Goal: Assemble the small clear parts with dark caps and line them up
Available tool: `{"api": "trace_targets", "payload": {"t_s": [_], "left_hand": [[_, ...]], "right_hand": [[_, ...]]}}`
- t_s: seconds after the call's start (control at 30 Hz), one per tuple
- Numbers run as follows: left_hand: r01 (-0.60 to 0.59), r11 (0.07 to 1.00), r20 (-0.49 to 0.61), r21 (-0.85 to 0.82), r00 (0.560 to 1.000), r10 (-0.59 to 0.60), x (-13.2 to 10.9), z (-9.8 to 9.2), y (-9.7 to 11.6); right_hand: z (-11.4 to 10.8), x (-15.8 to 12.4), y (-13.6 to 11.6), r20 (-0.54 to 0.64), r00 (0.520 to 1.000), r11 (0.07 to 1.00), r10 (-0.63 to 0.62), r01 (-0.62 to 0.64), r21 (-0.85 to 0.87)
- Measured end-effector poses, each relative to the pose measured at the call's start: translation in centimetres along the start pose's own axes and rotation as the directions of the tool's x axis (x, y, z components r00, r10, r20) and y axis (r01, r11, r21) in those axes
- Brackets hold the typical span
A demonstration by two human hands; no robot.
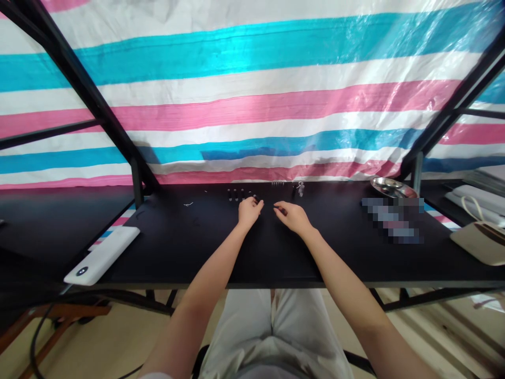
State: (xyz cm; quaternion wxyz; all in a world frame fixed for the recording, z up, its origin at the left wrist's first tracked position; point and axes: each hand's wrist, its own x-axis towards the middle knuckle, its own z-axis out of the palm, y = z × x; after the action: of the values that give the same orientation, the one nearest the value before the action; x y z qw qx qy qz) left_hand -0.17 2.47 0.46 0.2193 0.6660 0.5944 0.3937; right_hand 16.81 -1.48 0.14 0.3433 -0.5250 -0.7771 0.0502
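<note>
Both my hands rest near the middle back of a black table (197, 247). My left hand (248, 211) is curled, its fingertips pinched on a small dark part near a short row of small dark upright pieces (235, 194). My right hand (291, 216) is also curled, with a small dark part at its fingertips. What each part is I cannot make out. The two hands are a short gap apart.
More small dark pieces (277, 184) and a pale small item (300, 188) lie at the table's back edge. A metal dish (390, 187) sits back right. A white flat device (103, 255) lies on the left edge. Black frame bars and a striped sheet stand behind.
</note>
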Motion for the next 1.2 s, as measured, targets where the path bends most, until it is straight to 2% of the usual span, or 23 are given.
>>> {"api": "trace_targets", "payload": {"t_s": [0.13,0.23,0.33,0.6,0.93,1.2], "left_hand": [[0.116,0.94,-0.064,0.322,0.993,-0.1,1.6,-0.1,-0.6],[0.159,0.888,-0.073,0.431,0.987,-0.142,2.2,0.2,-0.9],[0.152,0.857,-0.066,0.493,0.988,-0.138,2.4,0.5,-1.1],[0.173,0.827,-0.064,0.535,0.984,-0.165,2.9,0.8,-1.1],[0.176,0.854,-0.054,0.49,0.984,-0.172,3.0,0.3,-0.7],[0.16,0.805,0.037,0.571,0.975,-0.22,2.5,-0.4,0.2]], "right_hand": [[-0.1,0.0,-0.2,0.068,0.998,1.0,-0.009,0.009,-0.007],[0.0,0.0,-0.1,0.106,0.994,1.0,-0.014,0.014,0.0],[0.1,0.1,0.1,0.122,0.993,1.0,-0.008,0.008,0.002],[-0.1,0.1,0.2,0.126,0.992,1.0,-0.014,0.013,0.005],[-0.2,0.1,0.2,0.118,0.993,1.0,-0.017,0.016,0.016],[-0.3,0.1,0.3,0.074,0.997,0.999,0.027,-0.026,-0.02]]}}
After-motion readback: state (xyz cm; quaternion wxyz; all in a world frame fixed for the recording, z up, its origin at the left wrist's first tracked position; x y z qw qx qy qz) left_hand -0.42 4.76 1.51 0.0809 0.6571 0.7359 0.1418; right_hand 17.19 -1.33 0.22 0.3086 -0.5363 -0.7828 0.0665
